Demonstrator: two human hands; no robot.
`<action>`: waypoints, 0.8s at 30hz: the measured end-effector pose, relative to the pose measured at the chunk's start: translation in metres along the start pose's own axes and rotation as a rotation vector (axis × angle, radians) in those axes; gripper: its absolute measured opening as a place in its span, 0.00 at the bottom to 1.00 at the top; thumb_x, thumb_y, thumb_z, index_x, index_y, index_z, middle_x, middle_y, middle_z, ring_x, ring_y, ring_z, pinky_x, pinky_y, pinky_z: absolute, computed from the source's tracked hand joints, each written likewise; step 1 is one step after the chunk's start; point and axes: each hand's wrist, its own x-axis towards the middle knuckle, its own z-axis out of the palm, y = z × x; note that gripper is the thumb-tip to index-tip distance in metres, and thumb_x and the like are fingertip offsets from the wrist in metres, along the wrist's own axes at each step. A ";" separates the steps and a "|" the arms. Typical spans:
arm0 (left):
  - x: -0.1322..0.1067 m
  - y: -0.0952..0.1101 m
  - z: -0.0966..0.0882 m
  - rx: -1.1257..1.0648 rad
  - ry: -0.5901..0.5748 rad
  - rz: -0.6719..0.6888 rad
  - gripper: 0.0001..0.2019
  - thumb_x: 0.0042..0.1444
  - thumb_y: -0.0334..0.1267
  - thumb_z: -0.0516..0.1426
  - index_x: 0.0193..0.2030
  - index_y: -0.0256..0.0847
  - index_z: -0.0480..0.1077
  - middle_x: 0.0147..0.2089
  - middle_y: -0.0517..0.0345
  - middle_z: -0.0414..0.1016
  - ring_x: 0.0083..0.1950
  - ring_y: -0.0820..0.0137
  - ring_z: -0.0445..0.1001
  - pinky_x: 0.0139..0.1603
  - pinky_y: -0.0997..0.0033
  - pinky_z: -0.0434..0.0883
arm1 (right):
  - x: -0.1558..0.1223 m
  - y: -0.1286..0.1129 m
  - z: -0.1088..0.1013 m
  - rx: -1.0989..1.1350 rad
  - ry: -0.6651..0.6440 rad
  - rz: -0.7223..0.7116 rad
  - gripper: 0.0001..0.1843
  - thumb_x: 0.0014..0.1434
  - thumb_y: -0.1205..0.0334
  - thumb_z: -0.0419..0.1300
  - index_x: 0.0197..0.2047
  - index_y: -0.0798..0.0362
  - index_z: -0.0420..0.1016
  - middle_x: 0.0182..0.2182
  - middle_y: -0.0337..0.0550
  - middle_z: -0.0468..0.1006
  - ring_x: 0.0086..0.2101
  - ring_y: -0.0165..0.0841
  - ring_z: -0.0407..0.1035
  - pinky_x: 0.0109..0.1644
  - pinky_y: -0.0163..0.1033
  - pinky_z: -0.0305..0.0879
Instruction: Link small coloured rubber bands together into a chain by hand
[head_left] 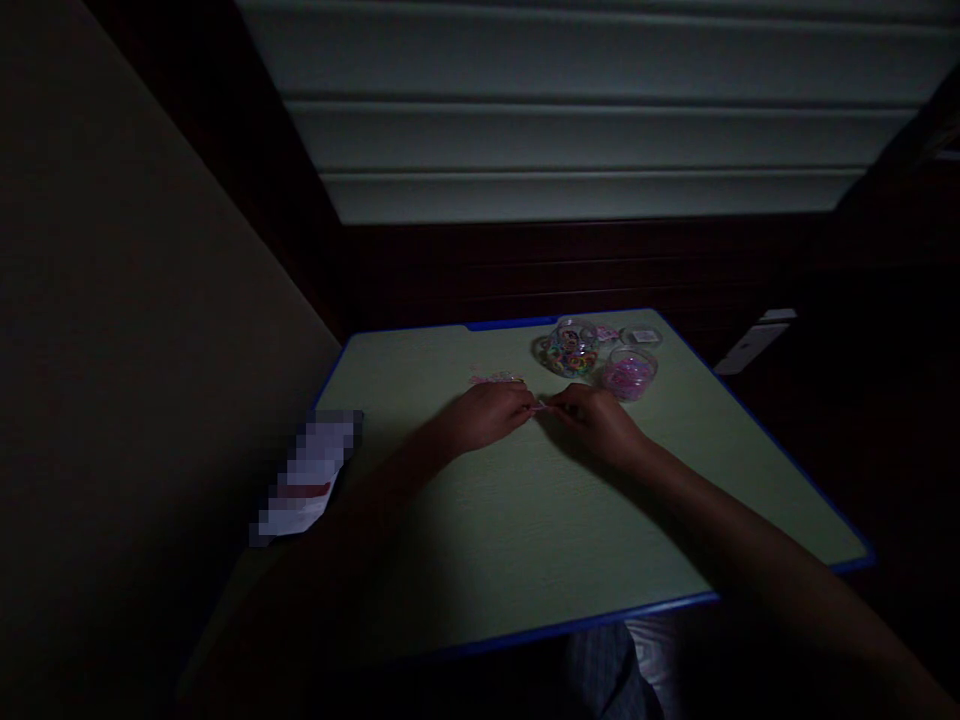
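Note:
Over the middle of the pale green table (pixel 480 520), my left hand (pixel 487 415) and my right hand (pixel 596 420) meet with pinched fingers. Stretched between their fingertips is a small pink band (pixel 539 407); its fine detail is lost in the dim light. Just behind my left hand lies a small pile of pink and pale bits (pixel 495 379), partly covered by that hand. A clear jar of pink bands (pixel 628 376) stands close behind my right hand. Beside it, a second clear jar (pixel 574 350) contains many-coloured small rings.
A clear round lid (pixel 642 337) and a small pink packet (pixel 606 333) lie by the jars. At the left edge rests a phone-like flat object (pixel 309 480), its face blurred out. Blue trim edges the table; a wall stands to the left and a slatted panel (pixel 585 140) behind.

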 end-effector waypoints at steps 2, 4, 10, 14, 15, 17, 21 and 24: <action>0.000 -0.002 -0.001 0.014 -0.001 -0.001 0.13 0.62 0.41 0.47 0.40 0.41 0.71 0.40 0.57 0.73 0.41 0.70 0.71 0.40 0.72 0.64 | 0.000 -0.001 -0.001 -0.007 0.006 0.002 0.14 0.59 0.61 0.53 0.40 0.58 0.77 0.33 0.47 0.77 0.31 0.30 0.68 0.35 0.33 0.59; -0.001 -0.003 -0.002 0.019 0.001 -0.001 0.12 0.62 0.40 0.48 0.40 0.41 0.71 0.39 0.57 0.73 0.40 0.71 0.71 0.38 0.73 0.64 | 0.000 -0.001 -0.002 -0.009 0.011 0.005 0.14 0.59 0.62 0.53 0.40 0.58 0.77 0.32 0.47 0.76 0.30 0.30 0.67 0.34 0.33 0.59; -0.003 -0.009 -0.004 0.029 0.005 -0.005 0.10 0.61 0.37 0.48 0.39 0.41 0.71 0.39 0.58 0.73 0.39 0.72 0.71 0.37 0.74 0.63 | 0.002 0.002 -0.015 -0.061 0.060 0.033 0.13 0.58 0.64 0.52 0.39 0.58 0.77 0.33 0.46 0.77 0.30 0.30 0.67 0.34 0.33 0.59; -0.003 -0.011 -0.005 0.045 0.004 0.003 0.11 0.61 0.36 0.48 0.38 0.40 0.71 0.42 0.57 0.73 0.42 0.72 0.71 0.38 0.74 0.64 | 0.002 0.008 -0.040 -0.296 0.164 0.107 0.14 0.59 0.63 0.51 0.41 0.56 0.76 0.35 0.47 0.76 0.31 0.31 0.67 0.34 0.33 0.57; -0.003 -0.011 -0.005 0.052 0.001 0.001 0.11 0.61 0.36 0.48 0.37 0.40 0.71 0.42 0.57 0.73 0.42 0.71 0.71 0.38 0.74 0.64 | 0.001 0.010 -0.047 -0.384 0.196 0.151 0.14 0.60 0.63 0.50 0.41 0.56 0.76 0.35 0.47 0.76 0.31 0.31 0.67 0.33 0.34 0.56; -0.003 -0.011 -0.006 0.060 -0.007 -0.001 0.11 0.61 0.36 0.48 0.37 0.40 0.71 0.41 0.58 0.74 0.42 0.71 0.72 0.38 0.74 0.64 | -0.002 0.014 -0.059 -0.571 0.253 0.243 0.14 0.60 0.63 0.49 0.40 0.55 0.76 0.35 0.48 0.76 0.31 0.33 0.67 0.32 0.35 0.54; -0.003 -0.010 -0.008 0.041 -0.004 0.003 0.11 0.61 0.36 0.48 0.38 0.40 0.72 0.42 0.58 0.75 0.42 0.72 0.72 0.40 0.75 0.65 | -0.007 0.024 -0.073 -0.857 0.238 0.376 0.16 0.61 0.64 0.47 0.35 0.57 0.76 0.33 0.52 0.75 0.31 0.36 0.67 0.28 0.37 0.49; -0.004 -0.010 -0.008 0.028 0.003 0.006 0.11 0.61 0.37 0.49 0.38 0.41 0.72 0.42 0.58 0.75 0.44 0.71 0.72 0.42 0.75 0.65 | -0.008 0.028 -0.075 -0.923 0.174 0.412 0.16 0.60 0.65 0.47 0.32 0.58 0.76 0.31 0.53 0.75 0.30 0.37 0.67 0.27 0.37 0.47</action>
